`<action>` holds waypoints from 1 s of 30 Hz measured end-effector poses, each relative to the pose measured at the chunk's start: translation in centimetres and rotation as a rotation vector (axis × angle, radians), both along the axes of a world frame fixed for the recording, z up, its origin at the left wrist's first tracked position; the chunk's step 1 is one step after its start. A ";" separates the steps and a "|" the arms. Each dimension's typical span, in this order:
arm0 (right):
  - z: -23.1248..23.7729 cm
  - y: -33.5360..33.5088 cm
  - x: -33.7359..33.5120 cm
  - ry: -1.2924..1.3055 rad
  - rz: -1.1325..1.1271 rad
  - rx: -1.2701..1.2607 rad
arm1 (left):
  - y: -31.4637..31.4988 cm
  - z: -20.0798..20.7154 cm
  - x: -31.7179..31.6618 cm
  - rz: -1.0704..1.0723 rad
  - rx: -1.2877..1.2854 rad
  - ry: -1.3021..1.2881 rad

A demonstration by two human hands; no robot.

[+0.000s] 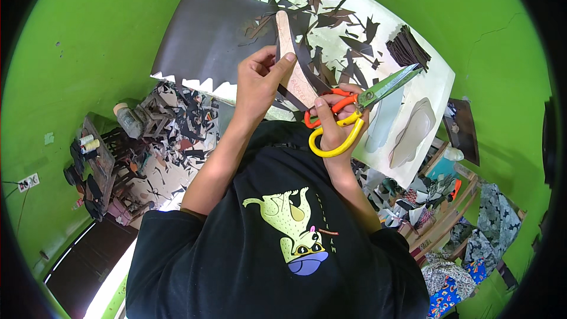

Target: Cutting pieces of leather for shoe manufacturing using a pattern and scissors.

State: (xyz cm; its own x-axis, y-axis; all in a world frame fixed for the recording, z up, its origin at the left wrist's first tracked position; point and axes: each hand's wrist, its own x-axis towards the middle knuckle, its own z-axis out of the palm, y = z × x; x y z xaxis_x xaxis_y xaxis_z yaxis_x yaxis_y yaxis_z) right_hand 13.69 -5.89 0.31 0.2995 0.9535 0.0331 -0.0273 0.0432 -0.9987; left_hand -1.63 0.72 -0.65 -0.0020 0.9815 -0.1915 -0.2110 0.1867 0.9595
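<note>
A lettered black dog-print T-shirt (260, 260); left hand (258, 81) pinches a handwritten tan template (299, 80), right hand (333, 134) clasps scissors (361, 101).

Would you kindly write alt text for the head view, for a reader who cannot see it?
A person's left hand and right hand hold a pale template against a dark piece, the right also holding scissors. Beyond them, a dark sheet, scraps and a dark stack lie on a white table.
</note>
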 end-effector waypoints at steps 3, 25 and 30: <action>0.2 -0.2 0.0 0.021 -0.005 -0.015 | 0.1 0.3 0.0 0.009 0.046 -0.029; -0.8 -1.3 2.8 -0.200 0.634 -0.184 | 0.7 1.1 0.1 -0.069 -0.083 -0.024; -1.1 -0.5 1.8 -0.195 0.579 -0.133 | 0.5 0.9 0.8 0.041 0.022 -0.126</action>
State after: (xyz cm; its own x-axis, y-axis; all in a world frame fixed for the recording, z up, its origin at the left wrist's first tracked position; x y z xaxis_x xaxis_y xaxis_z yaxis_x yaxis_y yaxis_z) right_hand 15.45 -6.36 -0.76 -0.2664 0.9592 -0.0946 0.1740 -0.0487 -0.9835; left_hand -0.79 1.23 0.25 -0.0197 0.9850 -0.1716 -0.3376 0.1550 0.9284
